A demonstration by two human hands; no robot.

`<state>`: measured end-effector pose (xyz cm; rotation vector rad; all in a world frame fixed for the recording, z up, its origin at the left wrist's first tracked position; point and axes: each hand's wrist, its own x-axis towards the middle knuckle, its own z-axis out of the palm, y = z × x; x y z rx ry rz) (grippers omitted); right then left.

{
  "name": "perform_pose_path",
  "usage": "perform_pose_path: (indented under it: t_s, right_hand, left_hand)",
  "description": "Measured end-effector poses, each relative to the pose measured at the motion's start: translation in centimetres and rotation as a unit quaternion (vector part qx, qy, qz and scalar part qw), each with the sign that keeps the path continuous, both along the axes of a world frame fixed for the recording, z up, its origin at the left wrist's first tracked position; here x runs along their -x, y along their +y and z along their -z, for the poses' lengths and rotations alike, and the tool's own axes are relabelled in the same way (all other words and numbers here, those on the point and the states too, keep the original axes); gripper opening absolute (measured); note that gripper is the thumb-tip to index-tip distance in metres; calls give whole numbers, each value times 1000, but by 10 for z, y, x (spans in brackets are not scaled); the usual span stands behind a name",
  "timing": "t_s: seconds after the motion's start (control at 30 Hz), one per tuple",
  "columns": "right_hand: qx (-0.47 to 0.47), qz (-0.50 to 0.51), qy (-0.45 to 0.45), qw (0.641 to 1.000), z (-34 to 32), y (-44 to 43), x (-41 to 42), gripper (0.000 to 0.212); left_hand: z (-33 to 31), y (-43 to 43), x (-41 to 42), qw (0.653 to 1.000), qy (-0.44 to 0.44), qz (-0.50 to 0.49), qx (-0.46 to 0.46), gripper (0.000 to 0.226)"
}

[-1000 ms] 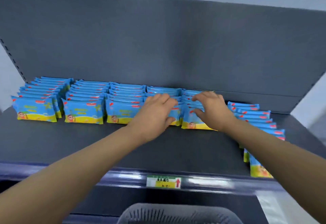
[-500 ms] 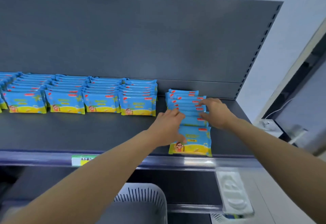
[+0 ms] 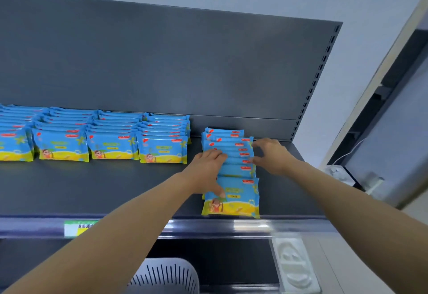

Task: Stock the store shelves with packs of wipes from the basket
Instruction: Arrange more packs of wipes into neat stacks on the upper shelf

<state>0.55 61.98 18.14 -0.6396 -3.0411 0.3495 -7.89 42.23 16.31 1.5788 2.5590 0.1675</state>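
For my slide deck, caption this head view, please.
Left hand and right hand straighten the rightmost row of wipes packs on the grey shelf.

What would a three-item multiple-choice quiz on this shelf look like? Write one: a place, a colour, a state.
1. Where is the loose row of blue-and-yellow wipe packs on the dark grey metal shelf?
A. Far left
B. Right of the neat rows
C. In the basket

2. What colour is the slotted plastic basket below?
A. Light grey
B. Red
C. Green

3. What are the left hand and right hand doing?
A. Hanging free
B. Carrying the basket
C. Flanking the loose row

Answers:
1 B: a gap separates it from the neat rows.
2 A: its pale grey rim shows.
3 C: one hand sits at each side.
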Motion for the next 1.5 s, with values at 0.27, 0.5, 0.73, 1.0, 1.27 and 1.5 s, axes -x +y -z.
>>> perform_pose_path:
  t_s: [0.27, 0.5, 0.73, 1.0, 1.27, 1.5]
  right_hand:
    - [191, -21, 23, 981, 10, 50, 78, 77]
    - [434, -16, -26, 900, 31, 76, 121, 55]
    - [534, 27, -49, 843, 31, 74, 132, 39]
    - [598, 90, -84, 792, 29, 67, 143, 32]
    - [608, 90, -65, 786, 25, 65, 140, 34]
    - [622, 12, -44, 782, 14, 71, 127, 29]
  left_hand:
    - [-11, 27, 18, 998, 2, -23, 60, 112]
    - [-24, 53, 25, 989, -6, -91, 120, 105]
    - [-19, 52, 26, 984, -69, -132, 102, 93]
    - [-18, 51, 25, 986, -56, -136, 82, 84]
    - [-17, 49, 33, 986, -38, -135, 89, 86]
    - [-18, 47, 37, 992, 4, -106, 68, 78]
